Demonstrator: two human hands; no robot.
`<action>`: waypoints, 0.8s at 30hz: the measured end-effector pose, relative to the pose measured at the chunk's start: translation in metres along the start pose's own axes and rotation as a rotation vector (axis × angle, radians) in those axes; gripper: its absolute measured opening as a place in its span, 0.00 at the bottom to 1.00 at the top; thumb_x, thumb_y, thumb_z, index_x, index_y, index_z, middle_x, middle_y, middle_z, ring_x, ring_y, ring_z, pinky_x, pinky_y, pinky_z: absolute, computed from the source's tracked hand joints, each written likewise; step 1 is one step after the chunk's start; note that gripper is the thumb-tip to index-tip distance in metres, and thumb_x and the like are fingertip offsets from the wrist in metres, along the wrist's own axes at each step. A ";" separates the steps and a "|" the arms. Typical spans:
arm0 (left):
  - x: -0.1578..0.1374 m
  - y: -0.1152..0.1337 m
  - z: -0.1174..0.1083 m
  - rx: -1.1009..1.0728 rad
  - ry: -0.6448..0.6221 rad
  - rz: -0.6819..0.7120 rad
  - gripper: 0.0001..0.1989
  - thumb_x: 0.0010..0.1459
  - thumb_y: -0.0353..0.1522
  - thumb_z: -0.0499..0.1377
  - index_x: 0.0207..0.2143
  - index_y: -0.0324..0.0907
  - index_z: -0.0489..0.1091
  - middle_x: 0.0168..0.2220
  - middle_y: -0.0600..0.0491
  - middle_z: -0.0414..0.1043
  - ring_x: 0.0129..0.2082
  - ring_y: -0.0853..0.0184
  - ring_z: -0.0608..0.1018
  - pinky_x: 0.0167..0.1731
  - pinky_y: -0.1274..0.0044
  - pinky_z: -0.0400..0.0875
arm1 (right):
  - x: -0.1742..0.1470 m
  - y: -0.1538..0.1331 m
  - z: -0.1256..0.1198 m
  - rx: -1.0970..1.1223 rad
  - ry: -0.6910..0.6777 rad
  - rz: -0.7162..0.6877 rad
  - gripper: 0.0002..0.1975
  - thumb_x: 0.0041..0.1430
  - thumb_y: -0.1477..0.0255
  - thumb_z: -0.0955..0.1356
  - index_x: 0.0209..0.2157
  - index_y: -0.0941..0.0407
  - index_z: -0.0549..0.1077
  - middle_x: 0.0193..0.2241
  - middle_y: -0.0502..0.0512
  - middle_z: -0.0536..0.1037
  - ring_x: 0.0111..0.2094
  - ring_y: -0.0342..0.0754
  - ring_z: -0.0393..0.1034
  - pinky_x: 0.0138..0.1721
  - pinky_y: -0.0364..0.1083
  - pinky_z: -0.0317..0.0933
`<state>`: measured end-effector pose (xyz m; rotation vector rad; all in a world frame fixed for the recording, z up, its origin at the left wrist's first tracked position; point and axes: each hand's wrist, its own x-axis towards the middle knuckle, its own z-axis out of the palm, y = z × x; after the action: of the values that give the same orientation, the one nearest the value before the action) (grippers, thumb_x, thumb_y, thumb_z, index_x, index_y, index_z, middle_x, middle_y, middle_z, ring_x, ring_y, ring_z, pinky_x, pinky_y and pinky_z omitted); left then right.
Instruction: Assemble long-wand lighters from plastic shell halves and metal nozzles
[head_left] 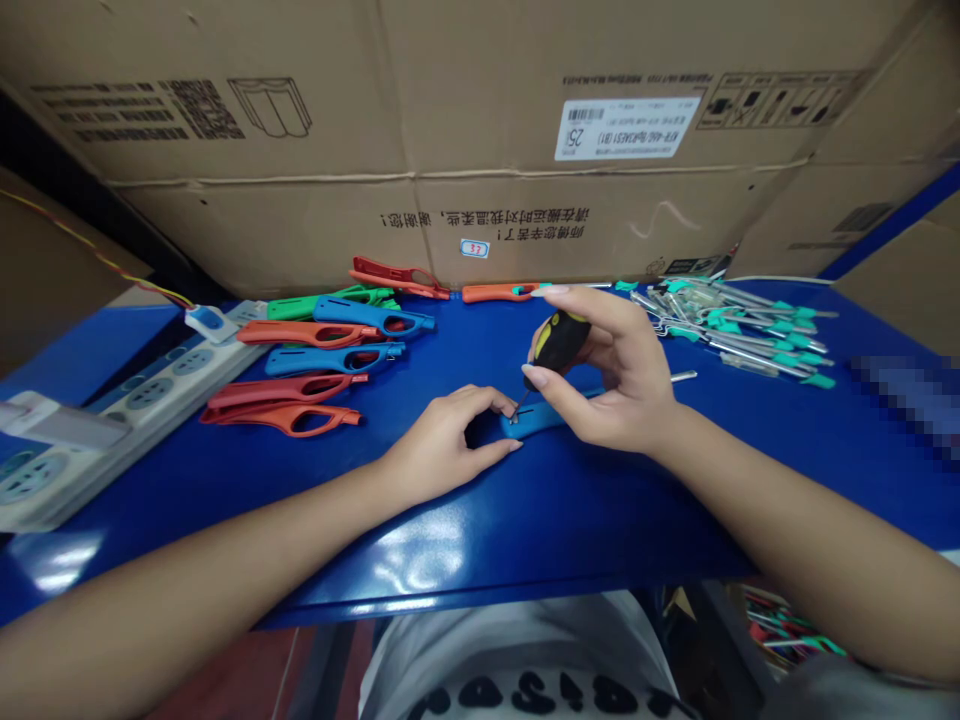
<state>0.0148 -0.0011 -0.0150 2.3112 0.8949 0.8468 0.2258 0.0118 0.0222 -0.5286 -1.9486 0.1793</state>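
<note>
In the middle of the blue table lies a blue long-necked lighter (537,419), its metal tip showing beyond my right hand. My left hand (442,440) grips the lighter's handle end between thumb and fingers. My right hand (626,370) is closed around a small screwdriver (561,345) with a black and yellow handle. The screwdriver slants down, and its tip meets the handle end of the lighter near my left fingertips. My right hand hides much of the lighter's middle.
Several coloured lighter shells (300,390) lie left. An orange lighter (499,293) rests by the cardboard wall (300,215). Metal lighter tubes with green parts (772,330) are piled right. A power strip (142,400) runs along the left edge. More parts (795,625) sit below the table.
</note>
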 end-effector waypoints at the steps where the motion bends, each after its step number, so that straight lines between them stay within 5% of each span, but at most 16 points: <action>1: 0.000 0.000 0.000 0.000 -0.001 -0.001 0.11 0.58 0.31 0.67 0.42 0.43 0.70 0.41 0.55 0.78 0.42 0.64 0.79 0.47 0.71 0.73 | 0.000 0.000 0.000 -0.002 0.000 -0.005 0.30 0.63 0.71 0.70 0.64 0.48 0.60 0.58 0.58 0.71 0.39 0.46 0.77 0.32 0.45 0.78; 11: 0.000 0.002 0.000 0.012 0.008 -0.003 0.12 0.57 0.30 0.67 0.42 0.43 0.70 0.42 0.54 0.78 0.43 0.64 0.80 0.46 0.71 0.74 | -0.002 0.002 0.001 -0.028 -0.018 -0.125 0.33 0.63 0.72 0.69 0.66 0.46 0.57 0.57 0.57 0.73 0.39 0.48 0.77 0.31 0.47 0.77; 18: -0.001 0.002 0.000 0.013 0.010 -0.003 0.12 0.58 0.30 0.67 0.43 0.43 0.70 0.43 0.53 0.79 0.43 0.63 0.80 0.45 0.70 0.74 | 0.001 0.000 0.000 0.003 -0.057 -0.237 0.34 0.60 0.76 0.70 0.66 0.49 0.58 0.43 0.53 0.80 0.34 0.46 0.75 0.31 0.46 0.74; 24: 0.000 0.001 0.000 0.033 0.016 0.013 0.11 0.57 0.30 0.67 0.42 0.43 0.70 0.40 0.54 0.79 0.42 0.64 0.80 0.45 0.71 0.74 | 0.001 -0.001 0.001 0.021 0.004 -0.223 0.36 0.59 0.77 0.70 0.66 0.49 0.58 0.55 0.57 0.75 0.36 0.46 0.76 0.29 0.46 0.75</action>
<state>0.0149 -0.0021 -0.0141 2.3441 0.9079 0.8633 0.2243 0.0115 0.0224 -0.2941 -1.9830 0.0568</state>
